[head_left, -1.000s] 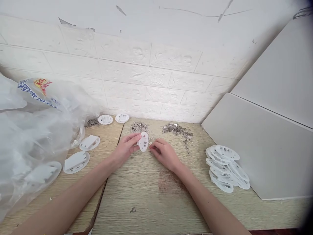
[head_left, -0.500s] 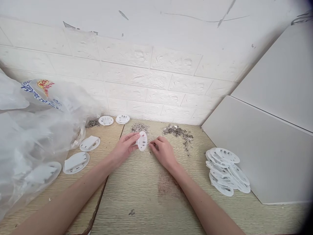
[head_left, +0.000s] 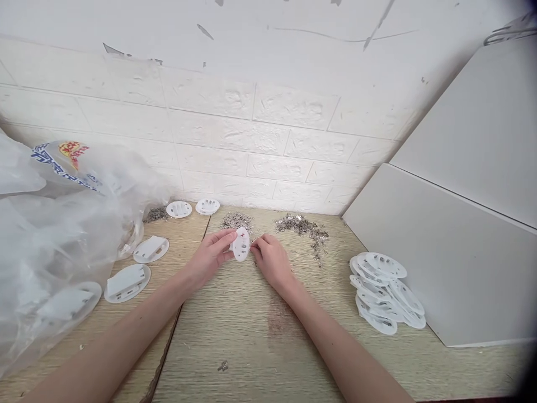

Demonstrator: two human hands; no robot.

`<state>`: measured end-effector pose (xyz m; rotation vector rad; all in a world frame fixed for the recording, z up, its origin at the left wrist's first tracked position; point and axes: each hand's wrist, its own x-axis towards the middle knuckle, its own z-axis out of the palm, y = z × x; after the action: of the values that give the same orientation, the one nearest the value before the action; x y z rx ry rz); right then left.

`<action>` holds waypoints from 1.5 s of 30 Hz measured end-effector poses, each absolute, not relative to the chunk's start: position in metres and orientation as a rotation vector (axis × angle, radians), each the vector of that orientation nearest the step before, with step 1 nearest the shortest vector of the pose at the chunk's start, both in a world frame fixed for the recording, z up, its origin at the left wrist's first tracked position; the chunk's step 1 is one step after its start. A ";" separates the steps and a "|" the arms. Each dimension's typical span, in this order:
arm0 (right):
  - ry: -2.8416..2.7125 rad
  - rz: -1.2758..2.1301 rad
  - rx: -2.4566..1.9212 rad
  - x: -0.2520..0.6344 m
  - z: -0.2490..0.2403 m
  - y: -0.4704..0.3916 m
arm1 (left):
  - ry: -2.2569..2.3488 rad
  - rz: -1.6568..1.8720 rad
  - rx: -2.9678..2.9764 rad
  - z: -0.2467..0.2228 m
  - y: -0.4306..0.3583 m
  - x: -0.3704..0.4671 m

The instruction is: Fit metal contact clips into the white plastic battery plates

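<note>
A white oval plastic plate with small metal pieces set in it is gripped at its left edge by my left hand, thumb in front. The plate stands tilted up above the wooden table. Just to its right, my right hand has thumb and index finger pinched together near the plate's right edge. Whatever is in that pinch is too small to make out. Behind the hands lie two heaps of small metal pieces, one heap behind the plate and another heap farther right.
A pile of white oval plates lies at right, beside leaning grey boards. Several plates, including one plate, rest at left near a large clear plastic bag. A small metal piece lies in front. A white brick-patterned wall closes the back.
My right hand's pinched fingertips have come closer to the plate's right edge. My left hand keeps its grip on the plate. The whole view has shifted slightly.
</note>
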<state>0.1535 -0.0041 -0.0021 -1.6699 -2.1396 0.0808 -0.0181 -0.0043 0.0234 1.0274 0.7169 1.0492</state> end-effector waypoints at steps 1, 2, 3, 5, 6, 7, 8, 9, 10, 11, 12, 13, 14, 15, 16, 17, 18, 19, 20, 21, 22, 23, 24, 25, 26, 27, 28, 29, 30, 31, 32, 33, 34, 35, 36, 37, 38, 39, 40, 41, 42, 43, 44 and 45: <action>-2.152 0.082 -1.672 0.153 -0.002 -0.004 | 0.717 1.045 1.031 0.024 -0.004 -0.018; -2.162 0.082 -1.673 0.153 -0.002 -0.004 | 0.718 1.041 1.035 0.024 -0.005 -0.018; -2.172 0.082 -1.672 0.152 -0.002 -0.004 | 0.719 1.037 1.041 0.024 -0.005 -0.018; -2.191 0.068 -1.671 0.152 -0.001 -0.004 | 0.720 1.031 1.051 0.025 -0.005 -0.017; -2.200 0.056 -1.673 0.152 0.000 -0.004 | 0.721 1.028 1.053 0.025 -0.006 -0.017; -2.210 0.043 -1.673 0.152 0.000 -0.004 | 0.722 1.027 1.053 0.025 -0.006 -0.017; -2.217 0.029 -1.676 0.152 0.001 -0.004 | 0.722 1.027 1.051 0.025 -0.006 -0.017; -2.222 0.017 -1.676 0.153 0.002 -0.004 | 0.724 1.029 1.047 0.024 -0.006 -0.017; -2.222 0.008 -1.675 0.153 0.002 -0.004 | 0.727 1.030 1.043 0.024 -0.006 -0.016; -2.220 0.001 -1.673 0.153 0.002 -0.004 | 0.730 1.030 1.039 0.024 -0.006 -0.016; -2.216 -0.003 -1.672 0.154 0.002 -0.004 | 0.733 1.030 1.035 0.024 -0.006 -0.016; -2.212 -0.005 -1.672 0.154 0.001 -0.004 | 0.735 1.029 1.029 0.024 -0.006 -0.016; -2.207 -0.005 -1.674 0.154 0.001 -0.004 | 0.738 1.028 1.022 0.023 -0.006 -0.016; -2.201 -0.005 -1.674 0.155 0.000 -0.004 | 0.739 1.028 1.016 0.023 -0.006 -0.016; -2.193 -0.003 -1.671 0.155 -0.001 -0.004 | 0.740 1.028 1.011 0.023 -0.006 -0.017; -2.183 0.001 -1.663 0.155 -0.002 -0.004 | 0.741 1.028 1.008 0.023 -0.006 -0.017; -2.169 0.007 -1.651 0.155 -0.002 -0.004 | 0.744 1.028 1.008 0.023 -0.007 -0.017; -2.153 0.014 -1.637 0.156 -0.003 -0.004 | 0.748 1.027 1.007 0.023 -0.007 -0.016; -2.134 0.021 -1.619 0.156 -0.004 -0.003 | 0.754 1.028 1.007 0.023 -0.007 -0.016; -2.116 0.026 -1.601 0.157 -0.004 -0.003 | 0.758 1.028 1.007 0.023 -0.007 -0.016; -2.101 0.025 -1.583 0.157 -0.005 -0.003 | 0.759 1.027 1.006 0.023 -0.007 -0.016; -2.088 0.017 -1.562 0.157 -0.006 -0.002 | 0.758 1.027 1.006 0.023 -0.007 -0.016; -2.079 0.004 -1.539 0.158 -0.006 -0.002 | 0.753 1.027 1.005 0.024 -0.007 -0.016; -2.070 -0.009 -1.514 0.159 -0.007 -0.002 | 0.750 1.026 1.003 0.024 -0.007 -0.016; -2.062 -0.015 -1.485 0.159 -0.008 -0.001 | 0.749 1.030 0.999 0.024 -0.008 -0.016; -2.053 -0.014 -1.451 0.160 -0.009 -0.001 | 0.751 1.034 0.993 0.025 -0.008 -0.016; -2.041 -0.002 -1.412 0.161 -0.010 0.000 | 0.754 1.037 0.988 0.025 -0.008 -0.016; -2.028 0.018 -1.369 0.162 -0.011 0.000 | 0.758 1.037 0.986 0.025 -0.008 -0.016; -2.015 0.042 -1.326 0.163 -0.012 0.001 | 0.760 1.032 0.986 0.025 -0.008 -0.016; -2.002 0.063 -1.285 0.164 -0.013 0.001 | 0.760 1.026 0.988 0.025 -0.008 -0.016; -1.991 0.080 -1.249 0.165 -0.013 0.002 | 0.758 1.020 0.991 0.025 -0.008 -0.016; -1.982 0.094 -1.219 0.166 -0.014 0.002 | 0.756 1.016 0.992 0.025 -0.008 -0.017; -1.975 0.108 -1.194 0.166 -0.014 0.003 | 0.755 1.017 0.990 0.025 -0.009 -0.017; -1.970 0.120 -1.174 0.166 -0.014 0.003 | 0.752 1.021 0.987 0.025 -0.009 -0.017; -1.966 0.131 -1.159 0.166 -0.015 0.003 | 0.751 1.027 0.984 0.025 -0.009 -0.017; -1.965 0.140 -1.146 0.166 -0.015 0.003 | 0.752 1.031 0.982 0.025 -0.009 -0.017; -1.965 0.147 -1.137 0.166 -0.015 0.003 | 0.754 1.034 0.979 0.025 -0.009 -0.016; -1.968 0.153 -1.130 0.166 -0.016 0.003 | 0.755 1.034 0.980 0.025 -0.009 -0.016; -1.973 0.156 -1.125 0.166 -0.016 0.003 | 0.757 1.031 0.983 0.025 -0.010 -0.016; -1.981 0.158 -1.121 0.167 -0.016 0.003 | 0.759 1.026 0.986 0.025 -0.010 -0.016; -1.990 0.160 -1.119 0.167 -0.016 0.003 | 0.759 1.021 0.990 0.025 -0.009 -0.016; -1.996 0.161 -1.120 0.167 -0.016 0.003 | 0.757 1.018 0.993 0.025 -0.009 -0.016; -1.999 0.163 -1.124 0.168 -0.016 0.003 | 0.757 1.016 0.993 0.025 -0.009 -0.016; -1.998 0.166 -1.130 0.169 -0.016 0.003 | 0.758 1.014 0.991 0.025 -0.009 -0.016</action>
<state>0.1695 0.0030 -0.0156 -1.1298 -1.9978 0.1663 -0.0163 -0.0088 0.0245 0.9913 0.7585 1.0144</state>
